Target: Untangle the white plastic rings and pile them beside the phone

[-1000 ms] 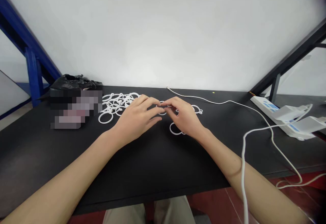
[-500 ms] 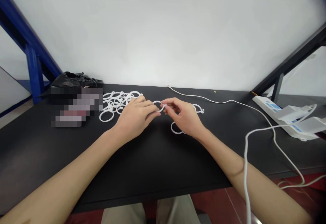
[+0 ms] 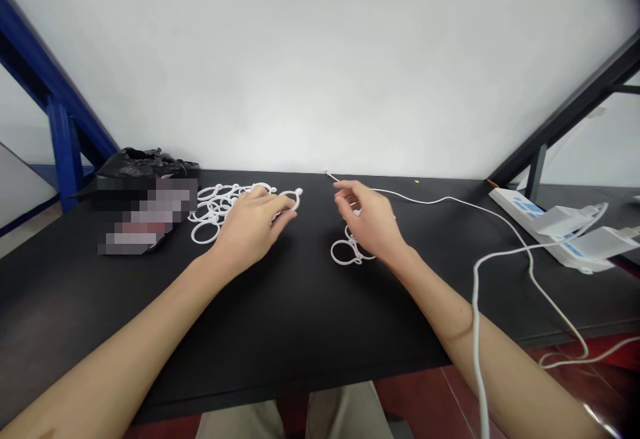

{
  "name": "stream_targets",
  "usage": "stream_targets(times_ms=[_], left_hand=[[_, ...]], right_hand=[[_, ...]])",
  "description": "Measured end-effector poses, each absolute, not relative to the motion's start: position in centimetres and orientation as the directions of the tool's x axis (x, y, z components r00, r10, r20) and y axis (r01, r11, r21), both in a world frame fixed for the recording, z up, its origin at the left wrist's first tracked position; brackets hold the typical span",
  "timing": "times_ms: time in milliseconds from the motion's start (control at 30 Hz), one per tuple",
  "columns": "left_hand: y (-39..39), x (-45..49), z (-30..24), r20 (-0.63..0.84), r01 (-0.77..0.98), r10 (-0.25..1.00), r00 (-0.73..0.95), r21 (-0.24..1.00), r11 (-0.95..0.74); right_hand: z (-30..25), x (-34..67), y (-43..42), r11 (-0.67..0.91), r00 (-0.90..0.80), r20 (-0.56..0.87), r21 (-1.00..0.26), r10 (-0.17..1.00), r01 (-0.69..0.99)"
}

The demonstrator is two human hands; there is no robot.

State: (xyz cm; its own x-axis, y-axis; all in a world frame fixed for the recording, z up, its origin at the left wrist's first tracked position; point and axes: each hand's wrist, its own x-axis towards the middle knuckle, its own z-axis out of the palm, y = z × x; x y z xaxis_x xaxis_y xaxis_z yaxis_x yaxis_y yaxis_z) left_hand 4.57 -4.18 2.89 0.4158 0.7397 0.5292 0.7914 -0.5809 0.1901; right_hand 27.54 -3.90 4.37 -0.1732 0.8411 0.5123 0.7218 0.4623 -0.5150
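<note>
Black table (image 3: 300, 319) against a white wall, from the head camera: the left hand (image 3: 247, 222) pinches a white ring (image 3: 298, 194) just beside the pile of rings (image 3: 217, 207). The right hand (image 3: 367, 222) hangs loosely open and empty above the linked rings (image 3: 345, 256). A white cable (image 3: 450, 200) trails off right.

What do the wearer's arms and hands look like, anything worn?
Both forearms are bare to the frame's edge, with no sleeves showing. The left hand and right hand carry no gloves, rings or watch that can be seen. A white cable crosses in front of the right forearm.
</note>
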Motion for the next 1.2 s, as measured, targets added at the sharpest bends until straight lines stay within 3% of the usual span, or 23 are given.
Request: stream_targets(times_ms=[100, 300, 467, 833, 1200], left_hand=[[-3.5, 3.4, 2.7, 0.480, 0.883, 0.807, 0.344, 0.126, -0.452], [-3.4, 3.0, 2.3, 0.431, 0.919, 0.837, 0.336, 0.043, -0.391], [-3.6, 3.3, 2.6, 0.417, 0.928, 0.853, 0.314, 0.054, -0.368], [-3.6, 3.5, 2.5, 0.455, 0.929, 0.834, 0.311, 0.040, -0.368], [-4.1, 4.2, 3.2, 0.466, 0.921, 0.822, 0.327, 0.037, -0.388]], right_hand=[[4.9, 29.4, -3.1, 0.306, -0.083, 0.526, -0.353, 0.847, 0.884], [4.7, 31.0, -2.6, 0.074, -0.031, 0.326, -0.119, 0.945, 0.990], [4.3, 30.8, -2.6, 0.069, -0.044, 0.213, -0.108, 0.976, 0.992], [4.3, 30.6, -2.6, 0.105, -0.083, 0.192, -0.112, 0.978, 0.988], [4.1, 29.2, -3.3, 0.311, -0.269, 0.228, -0.172, 0.936, 0.935]])
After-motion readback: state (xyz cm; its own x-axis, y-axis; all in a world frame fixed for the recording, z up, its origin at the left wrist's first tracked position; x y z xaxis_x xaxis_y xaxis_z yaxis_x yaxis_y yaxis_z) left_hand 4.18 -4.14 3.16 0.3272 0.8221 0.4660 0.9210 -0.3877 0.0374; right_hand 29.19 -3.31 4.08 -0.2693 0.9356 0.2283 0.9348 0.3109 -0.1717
